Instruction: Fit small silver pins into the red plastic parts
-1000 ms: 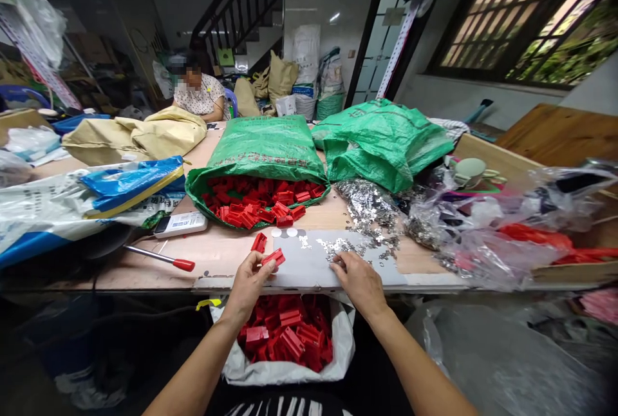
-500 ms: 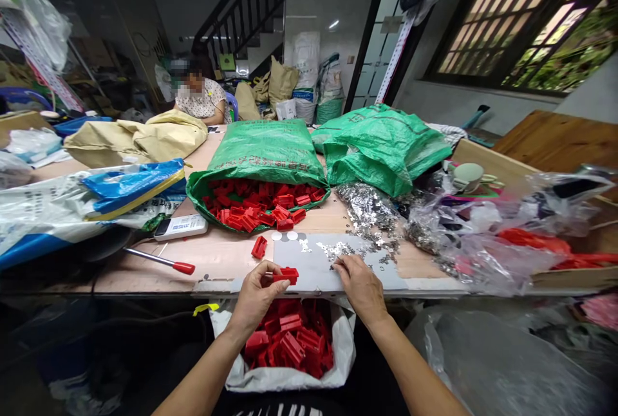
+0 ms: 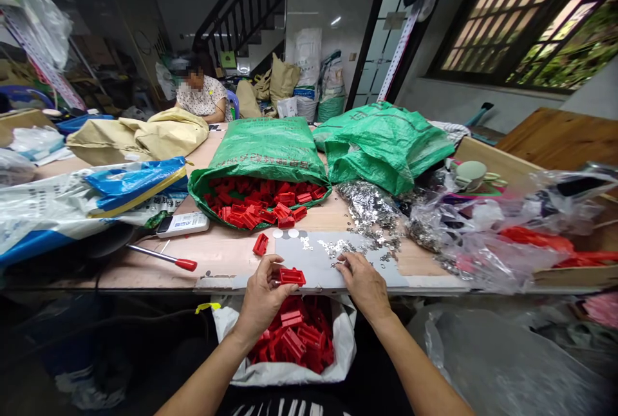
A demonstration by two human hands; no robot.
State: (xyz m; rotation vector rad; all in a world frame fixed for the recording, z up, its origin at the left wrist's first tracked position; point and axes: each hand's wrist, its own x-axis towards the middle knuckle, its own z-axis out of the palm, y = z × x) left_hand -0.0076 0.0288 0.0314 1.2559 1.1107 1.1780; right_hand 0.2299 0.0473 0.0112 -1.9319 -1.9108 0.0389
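My left hand (image 3: 264, 293) pinches a red plastic housing (image 3: 292, 277) by its left end, its hollow side showing, above the table's front edge. To the right, my right hand (image 3: 365, 286) has thumb and fingertips together at the near edge of the scattered small metal pieces (image 3: 335, 247). Whatever lies between those fingertips is too small to make out. The metal pieces lie on a grey sheet (image 3: 294, 261). Another red housing (image 3: 261, 245) rests on the table beyond my left hand. Below the table edge, a white sack (image 3: 345, 358) holds many similar red housings (image 3: 294, 339).
A green sack (image 3: 270, 145) spills red housings towards me. Beside it are another green sack (image 3: 381, 145) and a plastic bag of metal pieces (image 3: 369, 203). A red-tipped lever (image 3: 186, 264) juts in from the left. Clear bags (image 3: 502, 255) crowd the right. A person (image 3: 205, 97) sits across the table.
The red housing in my left hand has turned so that its hollow side faces up towards me, and it sits slightly further right. My right hand stays at the metal pieces.
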